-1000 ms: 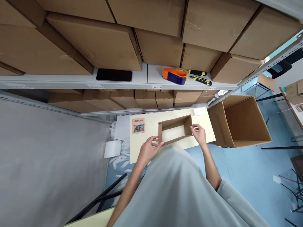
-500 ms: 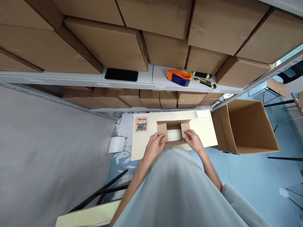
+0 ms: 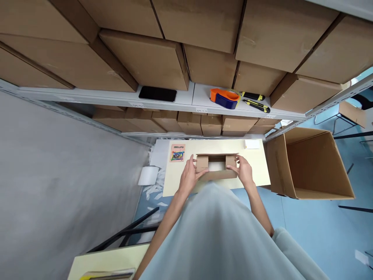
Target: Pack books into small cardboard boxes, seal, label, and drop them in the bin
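A small open cardboard box (image 3: 219,175) lies on the pale yellow table (image 3: 174,181) in front of me. Its two end flaps are folded inward, and a white surface shows through the gap between them. My left hand (image 3: 188,175) grips the box's left end, thumb on the flap and fingers along the outer side. At the opposite end, my right hand (image 3: 244,171) holds it likewise, its thumb resting on the right flap. A pink booklet (image 3: 177,153) with a colourful picture lies to the left of the box, and a small white box (image 3: 252,144) sits at the table's back right.
A large open carton (image 3: 282,167) stands right of the table. Above, a shelf (image 3: 186,95) bears stacked cartons, a black phone (image 3: 157,93), an orange and blue tape dispenser (image 3: 225,98) and utility knives (image 3: 256,102). A white roll (image 3: 148,175) is at the left.
Both hands have shifted from the inner flap edges to the outer ends of the box, fingers now spread along its sides. The near long flap shows more. The view has shifted slightly.
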`<action>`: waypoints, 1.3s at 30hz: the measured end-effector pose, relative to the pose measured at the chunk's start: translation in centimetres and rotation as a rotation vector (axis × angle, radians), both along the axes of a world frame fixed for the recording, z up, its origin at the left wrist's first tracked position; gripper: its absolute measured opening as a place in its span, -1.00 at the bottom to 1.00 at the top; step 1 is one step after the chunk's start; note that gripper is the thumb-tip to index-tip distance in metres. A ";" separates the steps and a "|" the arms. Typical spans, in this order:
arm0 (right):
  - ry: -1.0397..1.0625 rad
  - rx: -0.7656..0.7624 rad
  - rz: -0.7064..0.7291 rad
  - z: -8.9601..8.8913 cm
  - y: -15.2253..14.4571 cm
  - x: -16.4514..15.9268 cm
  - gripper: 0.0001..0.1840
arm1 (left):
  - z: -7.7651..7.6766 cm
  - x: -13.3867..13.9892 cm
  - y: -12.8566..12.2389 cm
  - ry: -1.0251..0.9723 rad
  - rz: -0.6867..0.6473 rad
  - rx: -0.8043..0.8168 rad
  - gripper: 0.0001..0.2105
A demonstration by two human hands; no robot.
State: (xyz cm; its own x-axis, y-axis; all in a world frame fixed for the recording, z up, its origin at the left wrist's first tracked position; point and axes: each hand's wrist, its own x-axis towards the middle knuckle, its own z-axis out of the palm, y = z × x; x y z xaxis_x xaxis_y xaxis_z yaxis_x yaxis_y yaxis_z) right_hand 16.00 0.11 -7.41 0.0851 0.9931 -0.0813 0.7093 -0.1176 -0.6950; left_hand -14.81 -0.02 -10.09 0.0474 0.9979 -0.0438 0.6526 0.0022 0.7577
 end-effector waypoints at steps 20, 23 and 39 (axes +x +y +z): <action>0.142 -0.070 0.074 -3.9 -4.9 0.8 -0.29 | -1.5 -0.4 -1.5 -0.105 -0.027 0.073 -0.62; 0.220 -0.078 0.017 -4.8 -4.6 0.0 -0.30 | -2.1 0.3 -1.1 -0.141 0.020 0.036 -0.63; 0.132 -0.098 -0.107 -10.4 -0.1 0.6 -0.19 | -5.0 4.5 0.7 -0.232 0.095 -0.024 -0.72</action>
